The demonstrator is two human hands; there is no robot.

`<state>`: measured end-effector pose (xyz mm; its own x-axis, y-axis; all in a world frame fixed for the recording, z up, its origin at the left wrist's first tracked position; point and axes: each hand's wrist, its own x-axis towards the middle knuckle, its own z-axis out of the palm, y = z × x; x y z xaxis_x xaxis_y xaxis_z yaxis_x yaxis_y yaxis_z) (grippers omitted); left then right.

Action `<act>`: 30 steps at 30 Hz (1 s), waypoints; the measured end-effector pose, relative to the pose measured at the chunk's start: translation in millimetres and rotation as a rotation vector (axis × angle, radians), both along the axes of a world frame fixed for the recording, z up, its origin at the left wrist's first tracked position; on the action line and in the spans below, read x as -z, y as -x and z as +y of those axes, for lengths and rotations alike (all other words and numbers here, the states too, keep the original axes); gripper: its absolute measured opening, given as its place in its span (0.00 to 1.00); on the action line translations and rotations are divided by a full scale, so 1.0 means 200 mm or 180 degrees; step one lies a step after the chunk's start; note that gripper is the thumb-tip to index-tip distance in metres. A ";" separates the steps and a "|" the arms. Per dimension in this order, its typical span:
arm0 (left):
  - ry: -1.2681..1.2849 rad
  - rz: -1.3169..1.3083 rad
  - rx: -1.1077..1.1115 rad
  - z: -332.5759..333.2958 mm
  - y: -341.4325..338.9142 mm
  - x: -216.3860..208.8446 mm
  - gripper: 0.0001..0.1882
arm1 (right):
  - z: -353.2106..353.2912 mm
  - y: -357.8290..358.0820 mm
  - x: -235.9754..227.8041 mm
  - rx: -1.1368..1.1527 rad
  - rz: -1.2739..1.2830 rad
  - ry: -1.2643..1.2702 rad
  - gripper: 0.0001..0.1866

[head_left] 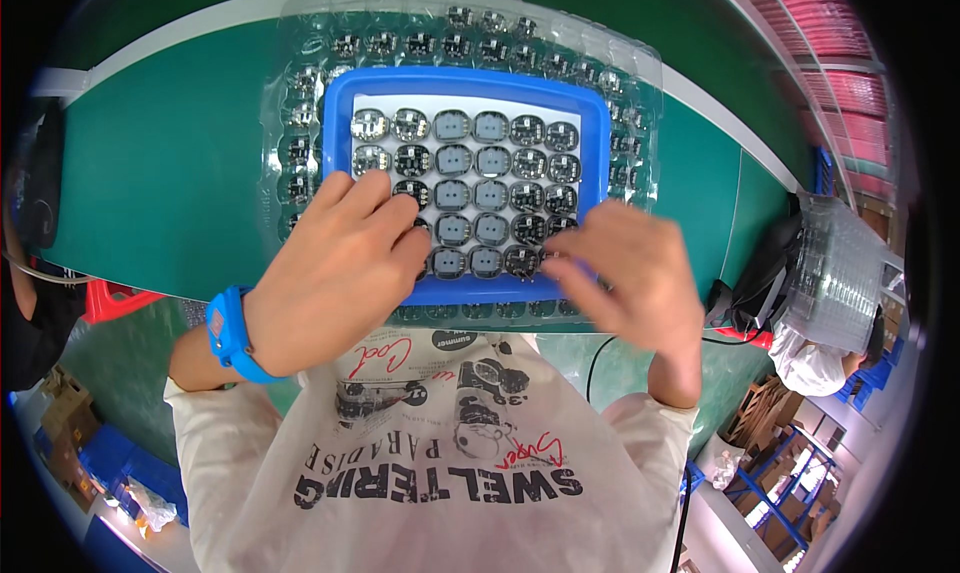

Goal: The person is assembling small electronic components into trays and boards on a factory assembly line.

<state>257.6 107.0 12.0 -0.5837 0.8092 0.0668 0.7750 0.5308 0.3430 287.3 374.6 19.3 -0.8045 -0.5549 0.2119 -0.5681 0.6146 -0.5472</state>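
A blue tray lies before me, lined with white and filled with rows of small rounded housings. The middle columns hold grey housings; the outer ones show dark circuit boards inside. My left hand, wearing a blue wrist strap, reaches over the tray's left side. Its fingers are curled above the lower-left housings, and whatever they hold is hidden. My right hand is blurred over the lower-right corner, thumb and forefinger beside the dark boards there. Whether it grips one cannot be made out.
Beneath the blue tray sits a larger clear plastic tray with more small circuit boards in its pockets. Both rest on a green table. A black bag and a stack of clear trays are at the right. Another person's arm shows far left.
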 end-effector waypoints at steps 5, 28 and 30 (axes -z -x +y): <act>-0.1080 -0.0137 -0.0447 -0.09 0.22 -0.02 0.08 | 0.26 0.27 0.08 0.1522 0.0037 -0.0331 0.08; -0.0538 0.0114 -0.1126 -0.35 0.44 0.19 0.10 | 0.04 0.08 0.00 0.0510 0.0529 0.0069 0.08; -0.0489 0.0141 -0.1115 -0.36 0.44 0.18 0.11 | 0.01 0.04 -0.01 0.0289 0.0529 0.0143 0.09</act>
<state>169.0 35.3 -24.1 -0.8170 0.5397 0.2031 0.5716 0.7111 0.4094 278.4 376.4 21.6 -0.8027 -0.4686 0.3689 -0.5962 0.6446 -0.4786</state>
